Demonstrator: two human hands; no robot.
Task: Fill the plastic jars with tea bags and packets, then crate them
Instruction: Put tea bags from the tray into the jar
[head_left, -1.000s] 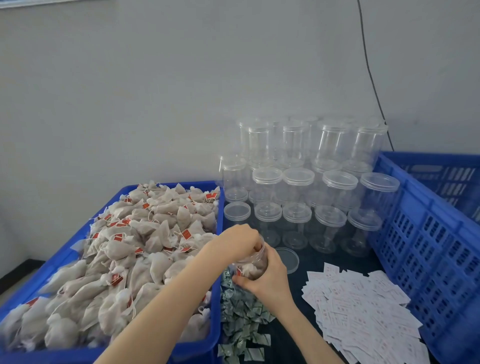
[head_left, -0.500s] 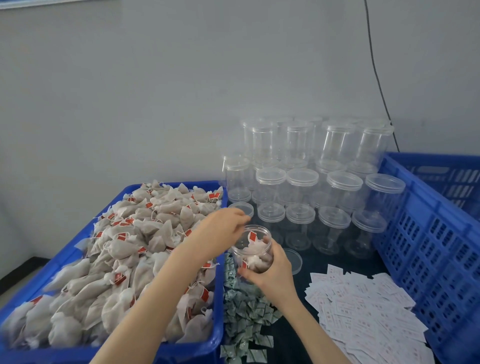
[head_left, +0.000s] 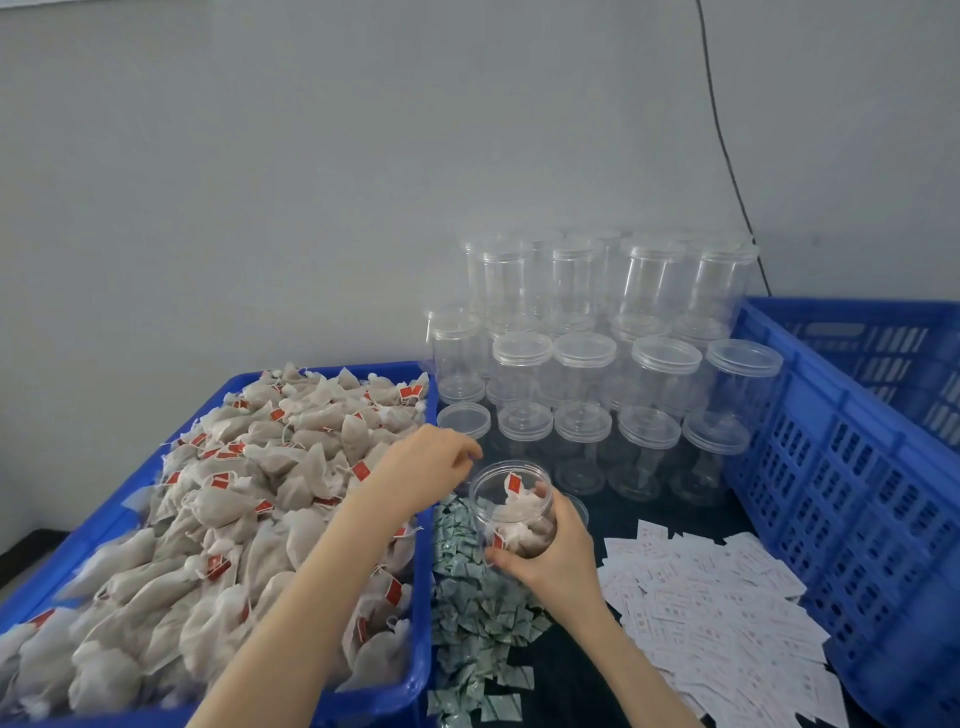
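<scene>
**Topping up the open jar with tea bags**

Best done with the jar (head_left: 514, 512) kept tilted toward the left bin, mouth clear, base steadied against the bench (head_left: 639, 525). Worth pushing each bag well below the rim, tags and strings tucked in, so the lid (head_left: 577, 512) lying just behind can close cleanly later. Room to be left for a green packet and a white one, judging by the task.

Right hand (head_left: 553, 556) wrapped round the jar's lower wall, thumb on the near side, fingers on the far side. Left hand (head_left: 428, 467) just left of the jar's mouth, fingers loosely curled, pinching nothing that can be made out; not touching the jar.

Jar partly full, one red tag showing near the rim. Tea bags (head_left: 218, 519) heaped in the blue bin (head_left: 415, 691) at left, under the left forearm. Green packets (head_left: 472, 613) directly near of the jar; white packets (head_left: 717, 618) to the right. Empty lidded jars (head_left: 587, 374) stacked far; blue crate (head_left: 852, 499) at far right.
</scene>
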